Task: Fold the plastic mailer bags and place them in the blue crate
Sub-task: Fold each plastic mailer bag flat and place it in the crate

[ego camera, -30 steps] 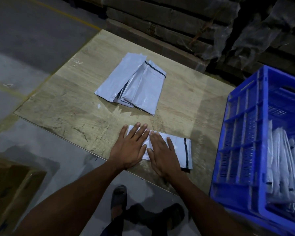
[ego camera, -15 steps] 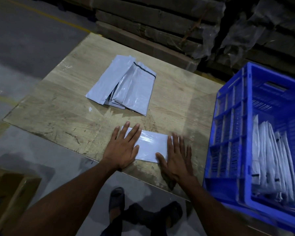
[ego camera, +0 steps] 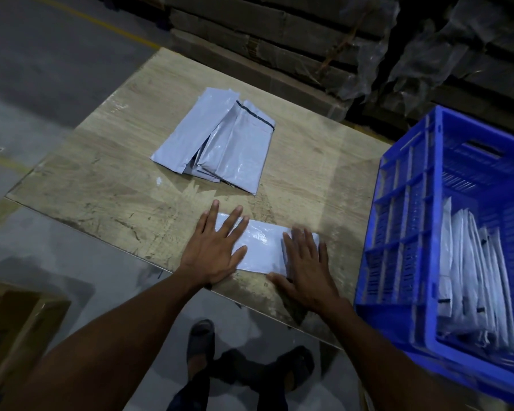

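Left hand (ego camera: 213,253) and right hand (ego camera: 306,269) press flat on folded mailer (ego camera: 263,247).

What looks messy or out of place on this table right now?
The unfolded mailers at the table's far side lie fanned and skewed, not squared. Otherwise nothing: both the left hand and right hand press the folded mailer flat.
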Demonstrator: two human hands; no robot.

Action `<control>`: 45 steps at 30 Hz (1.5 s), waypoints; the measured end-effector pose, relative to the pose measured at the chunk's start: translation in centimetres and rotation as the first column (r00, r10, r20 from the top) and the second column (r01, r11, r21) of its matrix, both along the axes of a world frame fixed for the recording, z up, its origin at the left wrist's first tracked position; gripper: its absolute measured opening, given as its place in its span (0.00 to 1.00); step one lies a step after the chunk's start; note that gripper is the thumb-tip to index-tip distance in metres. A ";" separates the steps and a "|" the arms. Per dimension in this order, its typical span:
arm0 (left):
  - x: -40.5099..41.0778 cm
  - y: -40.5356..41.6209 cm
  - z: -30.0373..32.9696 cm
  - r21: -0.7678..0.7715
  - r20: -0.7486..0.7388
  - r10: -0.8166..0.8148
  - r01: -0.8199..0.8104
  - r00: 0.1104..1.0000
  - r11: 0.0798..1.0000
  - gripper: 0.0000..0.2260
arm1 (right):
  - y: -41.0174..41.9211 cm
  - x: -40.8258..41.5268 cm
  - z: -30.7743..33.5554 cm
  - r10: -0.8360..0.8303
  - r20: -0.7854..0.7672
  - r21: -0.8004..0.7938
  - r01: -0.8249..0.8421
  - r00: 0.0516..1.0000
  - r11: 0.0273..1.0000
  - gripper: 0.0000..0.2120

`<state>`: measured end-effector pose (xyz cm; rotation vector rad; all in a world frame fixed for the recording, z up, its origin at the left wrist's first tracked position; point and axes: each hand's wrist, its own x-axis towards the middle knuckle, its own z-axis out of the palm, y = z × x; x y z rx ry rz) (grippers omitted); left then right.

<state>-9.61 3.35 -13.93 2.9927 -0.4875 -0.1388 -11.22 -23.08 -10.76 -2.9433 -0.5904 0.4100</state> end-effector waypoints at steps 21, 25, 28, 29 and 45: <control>-0.7 -1.0 -0.3 -0.173 0.162 -0.020 0.048 0.987 0.984 0.26 | 3.6 -2.8 2.9 0.321 0.441 0.117 -0.409 0.838 0.905 0.14; -0.4 -1.6 0.3 -0.284 0.182 -0.014 0.066 0.983 0.956 0.21 | 3.1 -2.5 2.7 0.458 0.290 -0.088 -0.453 0.840 0.887 0.14; 0.0 -1.9 1.3 -0.360 0.169 0.052 0.013 0.984 0.933 0.26 | 3.0 0.1 4.0 0.371 0.273 -0.103 -0.356 0.888 0.929 0.15; 0.0 -2.1 1.5 -0.413 0.131 0.119 -0.055 0.984 0.909 0.29 | 2.9 1.0 4.7 0.341 0.291 -0.085 -0.331 0.894 0.940 0.14; 0.8 -13.4 1.7 -0.235 -0.035 -0.087 0.076 0.996 0.969 0.31 | -10.1 5.6 23.9 -0.277 0.605 0.393 0.022 0.747 0.919 0.13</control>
